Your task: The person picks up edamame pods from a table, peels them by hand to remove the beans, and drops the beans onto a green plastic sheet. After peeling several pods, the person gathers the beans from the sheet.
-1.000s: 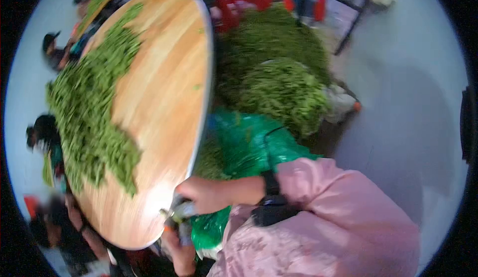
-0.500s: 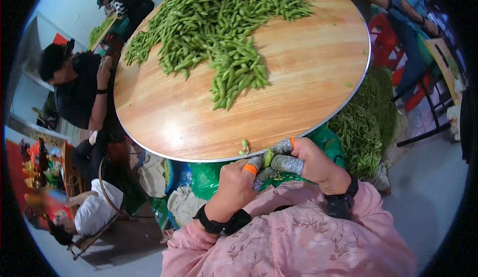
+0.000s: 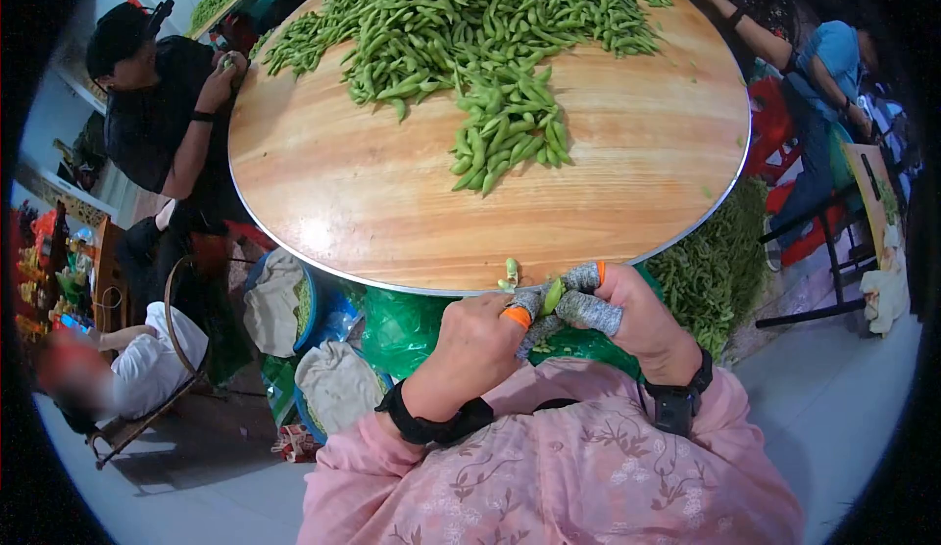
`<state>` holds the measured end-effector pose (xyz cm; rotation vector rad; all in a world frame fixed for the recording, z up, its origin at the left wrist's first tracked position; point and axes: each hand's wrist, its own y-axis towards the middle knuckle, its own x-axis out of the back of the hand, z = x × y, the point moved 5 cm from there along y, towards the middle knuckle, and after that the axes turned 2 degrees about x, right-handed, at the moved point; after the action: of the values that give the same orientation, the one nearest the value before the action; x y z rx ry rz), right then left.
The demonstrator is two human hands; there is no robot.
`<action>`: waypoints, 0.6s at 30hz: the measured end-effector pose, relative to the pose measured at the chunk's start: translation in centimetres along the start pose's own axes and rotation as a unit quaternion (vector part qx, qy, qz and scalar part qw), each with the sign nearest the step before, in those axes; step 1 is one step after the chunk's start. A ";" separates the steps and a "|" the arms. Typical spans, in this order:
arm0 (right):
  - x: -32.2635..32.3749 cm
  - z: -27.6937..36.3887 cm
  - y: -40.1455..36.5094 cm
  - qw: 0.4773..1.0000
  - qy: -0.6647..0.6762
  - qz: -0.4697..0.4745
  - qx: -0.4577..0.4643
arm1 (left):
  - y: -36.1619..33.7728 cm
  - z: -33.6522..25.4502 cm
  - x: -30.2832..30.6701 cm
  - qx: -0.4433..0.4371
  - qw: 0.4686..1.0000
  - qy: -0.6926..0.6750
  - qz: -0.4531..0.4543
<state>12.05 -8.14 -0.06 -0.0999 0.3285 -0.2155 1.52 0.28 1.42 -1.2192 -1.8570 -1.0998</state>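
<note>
My left hand [image 3: 478,349] and my right hand [image 3: 629,318] meet at the near edge of a round wooden table [image 3: 392,202]. Both wear grey fingertip covers with orange bands. Together they pinch one green pod [image 3: 553,295] between the fingertips. A small green scrap [image 3: 510,273] lies on the table rim just left of the pod. A big heap of green pods [image 3: 470,25] covers the far half of the table, with a tongue of pods [image 3: 510,133] reaching toward me. Black wristbands sit on both my wrists, over pink flowered sleeves.
A green bag [image 3: 402,324] hangs under the table edge. More pods are piled on the floor at the right [image 3: 720,266]. A person in black [image 3: 157,104] sits at the left; other people sit at the far right [image 3: 823,65]. Bowls and cloths [image 3: 294,310] lie lower left.
A second ago the view swung away, blurred, with my hands low by the green bag. Since then it has settled on the table, and both hands hold the pod at its edge.
</note>
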 end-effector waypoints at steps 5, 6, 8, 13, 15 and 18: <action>-0.5 -0.4 0.2 1.000 -0.020 -0.013 -0.005 | -0.5 0.9 -1.1 0.068 0.949 -0.306 -0.021; -0.5 -0.4 0.3 0.999 -0.037 -0.024 0.014 | -0.5 0.9 -1.4 0.070 0.949 -0.307 -0.022; -0.3 -0.7 0.5 0.998 -0.052 -0.014 0.036 | -0.6 1.0 -1.5 0.058 0.902 -0.423 -0.069; -0.1 -0.2 0.5 0.988 -0.110 -0.001 0.112 | -0.9 1.3 -2.1 0.182 0.814 -0.552 0.007; -0.1 1.1 0.1 0.917 -0.331 -0.017 0.223 | -1.0 1.4 -2.7 0.238 0.752 -0.613 0.031; -0.4 2.1 0.1 0.852 -0.447 0.001 0.273 | -0.9 1.3 -3.3 0.262 0.719 -0.639 0.071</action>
<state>12.37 -7.82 2.01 0.3640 -0.6741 -0.2304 1.79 -0.01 -2.21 -1.8640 -2.6083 0.6717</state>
